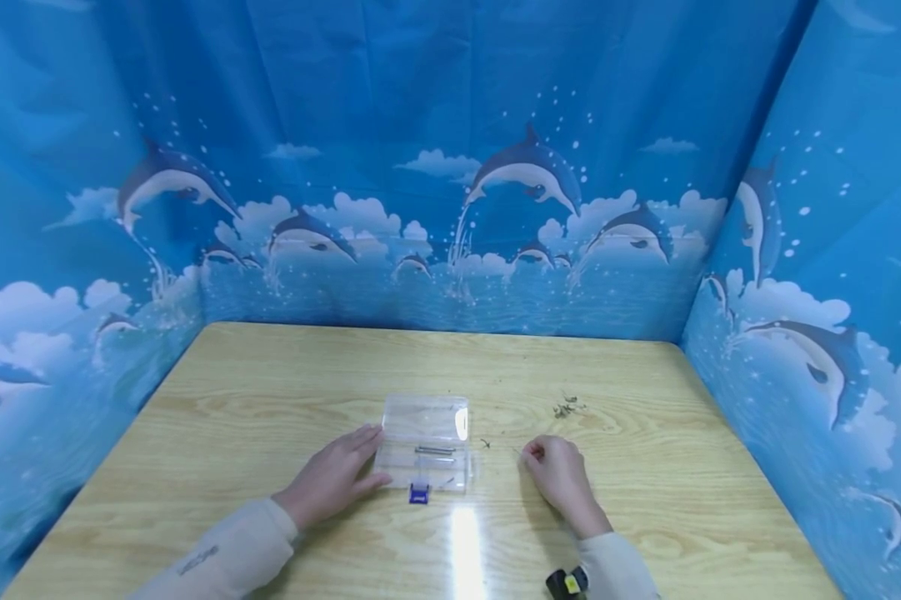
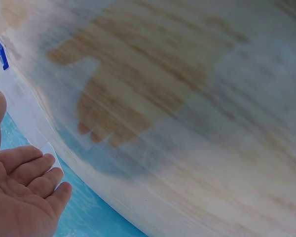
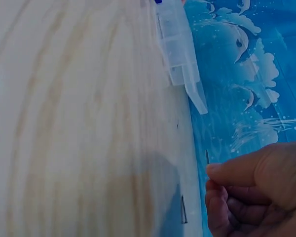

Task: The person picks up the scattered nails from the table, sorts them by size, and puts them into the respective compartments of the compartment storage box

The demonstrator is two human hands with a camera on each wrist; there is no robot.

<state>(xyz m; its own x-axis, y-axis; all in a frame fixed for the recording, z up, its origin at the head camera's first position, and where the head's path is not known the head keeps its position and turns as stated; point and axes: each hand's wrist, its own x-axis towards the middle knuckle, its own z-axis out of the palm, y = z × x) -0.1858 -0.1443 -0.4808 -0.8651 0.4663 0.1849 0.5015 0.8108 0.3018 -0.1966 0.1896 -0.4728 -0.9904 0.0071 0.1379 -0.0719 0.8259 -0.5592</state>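
Observation:
A clear plastic compartment box (image 1: 400,451) lies on the table with its lid (image 1: 420,418) raised at the far side and a blue latch (image 1: 418,493) at its front. Long metal pieces, apparently nails (image 1: 435,451), lie in one compartment. My left hand (image 1: 336,472) rests at the box's left side, fingers extended and thumb near the front left corner. To the right of the box, my right hand (image 1: 560,479) pinches a thin nail (image 3: 207,157) between thumb and forefinger, above the table. Its lower part is hidden by the fingers.
A small heap of dark nails (image 1: 568,407) lies beyond my right hand. A few loose ones (image 1: 485,444) lie between box and hand. The wooden table (image 1: 270,367) meets blue dolphin-print curtains (image 1: 390,275) at the back and sides.

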